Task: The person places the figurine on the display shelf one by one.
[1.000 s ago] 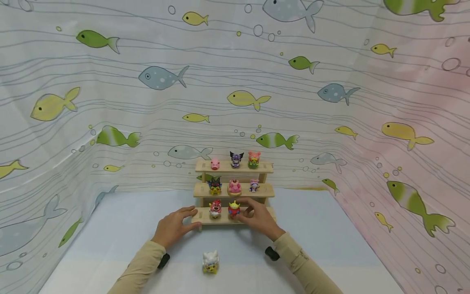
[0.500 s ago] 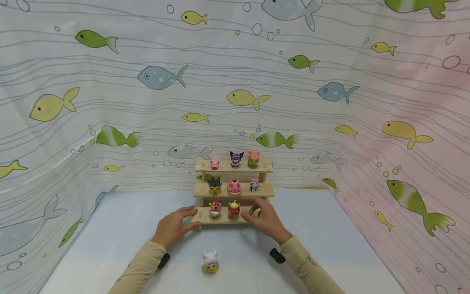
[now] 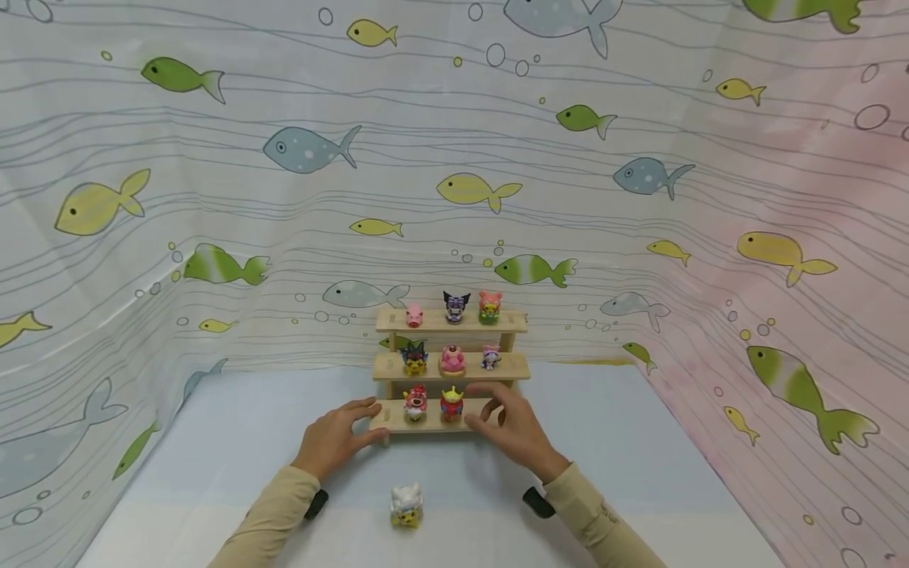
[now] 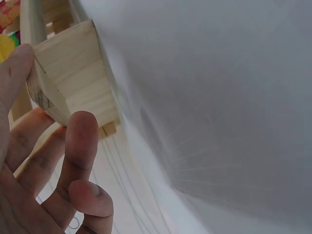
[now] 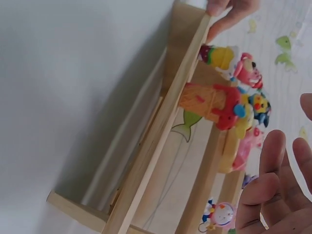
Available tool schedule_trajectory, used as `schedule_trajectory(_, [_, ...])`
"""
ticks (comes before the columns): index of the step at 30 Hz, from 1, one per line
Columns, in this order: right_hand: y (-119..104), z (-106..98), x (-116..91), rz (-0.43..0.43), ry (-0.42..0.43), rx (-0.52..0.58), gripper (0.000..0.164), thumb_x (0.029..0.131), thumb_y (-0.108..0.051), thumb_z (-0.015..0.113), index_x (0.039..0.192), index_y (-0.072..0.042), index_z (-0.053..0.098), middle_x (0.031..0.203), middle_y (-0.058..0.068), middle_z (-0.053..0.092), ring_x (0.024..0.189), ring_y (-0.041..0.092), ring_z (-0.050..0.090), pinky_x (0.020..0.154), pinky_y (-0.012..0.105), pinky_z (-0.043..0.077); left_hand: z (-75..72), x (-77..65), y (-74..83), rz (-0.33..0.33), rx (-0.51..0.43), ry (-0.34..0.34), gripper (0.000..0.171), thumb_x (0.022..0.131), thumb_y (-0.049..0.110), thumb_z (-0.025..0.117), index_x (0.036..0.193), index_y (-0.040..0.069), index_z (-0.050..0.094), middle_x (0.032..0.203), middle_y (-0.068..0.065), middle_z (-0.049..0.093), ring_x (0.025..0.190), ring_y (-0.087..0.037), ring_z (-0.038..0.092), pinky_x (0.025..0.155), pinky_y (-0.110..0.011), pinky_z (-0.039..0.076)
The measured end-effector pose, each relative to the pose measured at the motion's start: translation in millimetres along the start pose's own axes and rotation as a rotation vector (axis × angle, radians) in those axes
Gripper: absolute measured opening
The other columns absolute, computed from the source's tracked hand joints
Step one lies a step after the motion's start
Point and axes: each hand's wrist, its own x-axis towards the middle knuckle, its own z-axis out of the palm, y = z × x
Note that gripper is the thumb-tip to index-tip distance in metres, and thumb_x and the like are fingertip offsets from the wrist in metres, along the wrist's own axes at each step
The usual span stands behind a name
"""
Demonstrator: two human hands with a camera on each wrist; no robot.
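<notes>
A three-tier wooden display stand holds small toy figurines. On its bottom tier stand a pink-and-red bear figurine and, to its right, a red figurine with a yellow horned top. My left hand holds the left end of the bottom tier; in the left wrist view its thumb and fingers meet the wood. My right hand hovers just right of the red figurine, fingers curved and apart, holding nothing. A white-hooded figurine with a yellow face stands on the table in front of the stand.
The middle tier carries a black-and-yellow figurine, a pink figurine and a small white-and-purple one. Above are a pink pig, a black-eared purple figurine and a pink-and-green one. A fish-patterned curtain surrounds the table.
My right hand has let go of the red figurine and drawn back a little to the right. The left hand keeps its place on the stand's end.
</notes>
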Motion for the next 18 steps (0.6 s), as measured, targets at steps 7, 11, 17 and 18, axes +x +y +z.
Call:
schedule_trajectory(7, [-6.2, 4.7, -5.3, -0.041, -0.02, -0.006, 0.043, 0.092, -0.015, 0.078, 0.132, -0.013, 0.063, 0.124, -0.001, 0.067, 0.079, 0.009, 0.061, 0.061, 0.031, 0.049, 0.6, -0.1, 0.0, 0.002, -0.004, -0.002, 0.059, 0.083, 0.055, 0.078, 0.13, 0.02, 0.072, 0.14, 0.003, 0.063, 0.117, -0.032, 0.066, 0.069, -0.045, 0.058])
schedule_trajectory(11, [-10.6, 7.7, -7.6, -0.058, -0.052, 0.001, 0.044, 0.094, -0.022, 0.077, 0.134, -0.014, 0.062, 0.126, -0.001, 0.067, 0.08, 0.008, 0.061, 0.062, 0.029, 0.049, 0.2, -0.1, 0.0, 0.002, -0.005, 0.001, 0.059, 0.083, 0.055, 0.078, 0.13, 0.02, 0.072, 0.139, 0.002, 0.063, 0.116, -0.033, 0.066, 0.068, -0.044, 0.058])
schedule_trajectory(17, [-13.7, 15.1, -11.6, -0.087, -0.089, 0.022, 0.043, 0.095, -0.03, 0.074, 0.134, -0.016, 0.062, 0.127, 0.003, 0.067, 0.082, 0.007, 0.062, 0.059, 0.026, 0.048, -0.8, -0.8, 0.9, -0.002, -0.006, -0.001, 0.059, 0.083, 0.054, 0.078, 0.13, 0.019, 0.072, 0.14, 0.002, 0.063, 0.116, -0.033, 0.066, 0.067, -0.044, 0.058])
schedule_trajectory(18, [-13.9, 16.6, -12.5, -0.087, -0.096, 0.022, 0.043, 0.096, -0.032, 0.074, 0.134, -0.018, 0.062, 0.127, 0.002, 0.067, 0.082, 0.006, 0.062, 0.059, 0.025, 0.048, -0.9, -1.0, 1.1, -0.003, -0.005, -0.002, 0.059, 0.083, 0.054, 0.078, 0.13, 0.019, 0.072, 0.14, 0.002, 0.063, 0.116, -0.033, 0.066, 0.068, -0.045, 0.058])
